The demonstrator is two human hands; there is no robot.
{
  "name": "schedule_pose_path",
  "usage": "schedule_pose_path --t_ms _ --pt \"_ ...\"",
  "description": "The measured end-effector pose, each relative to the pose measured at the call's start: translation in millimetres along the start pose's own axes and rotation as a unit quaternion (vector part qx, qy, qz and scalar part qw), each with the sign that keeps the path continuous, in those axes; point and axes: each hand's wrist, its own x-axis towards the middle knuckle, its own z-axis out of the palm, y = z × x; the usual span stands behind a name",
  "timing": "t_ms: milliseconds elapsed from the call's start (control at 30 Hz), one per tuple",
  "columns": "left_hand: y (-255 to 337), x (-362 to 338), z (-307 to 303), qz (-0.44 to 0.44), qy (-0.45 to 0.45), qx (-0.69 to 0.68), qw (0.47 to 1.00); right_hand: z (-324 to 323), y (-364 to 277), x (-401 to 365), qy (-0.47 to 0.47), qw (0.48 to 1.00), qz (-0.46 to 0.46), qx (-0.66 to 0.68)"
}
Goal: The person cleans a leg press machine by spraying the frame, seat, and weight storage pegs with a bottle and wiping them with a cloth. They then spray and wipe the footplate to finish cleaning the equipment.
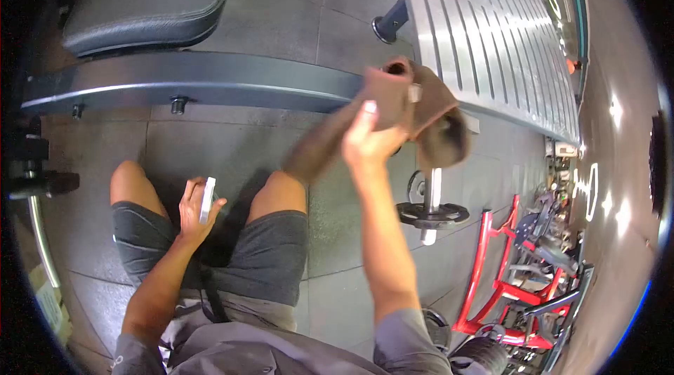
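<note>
My right hand (372,143) is raised ahead of me, its fingers closed on a brown cloth (430,94). The cloth is folded over with loose ends hanging, partly blurred, and overlaps the corner of a slotted metal panel in this view. Low between my knees, my left hand (194,213) grips a thin, flat, white object (208,199), seen nearly edge-on. Its kind does not show. Just beyond the cloth runs a dark metal beam (260,83) of a bench frame.
A padded black bench seat (151,3) lies at the upper left. The slotted metal panel (498,38) slopes across the upper right. Right of my right arm stand a weight plate (432,216) on a silver bar and a red rack (484,270). Dark rubber tiles (344,234) cover the floor.
</note>
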Motion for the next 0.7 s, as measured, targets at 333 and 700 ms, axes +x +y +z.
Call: schedule_pose_path --t_ms 333,700 --pt "-30 -40 11 -0.139 -0.002 -0.038 0.990 82 15 -88 0.133 0.987 0.000 -0.089" --pt "-14 -33 10 -0.118 -0.003 -0.014 0.993 -173 186 67 -0.013 0.966 0.239 -0.100"
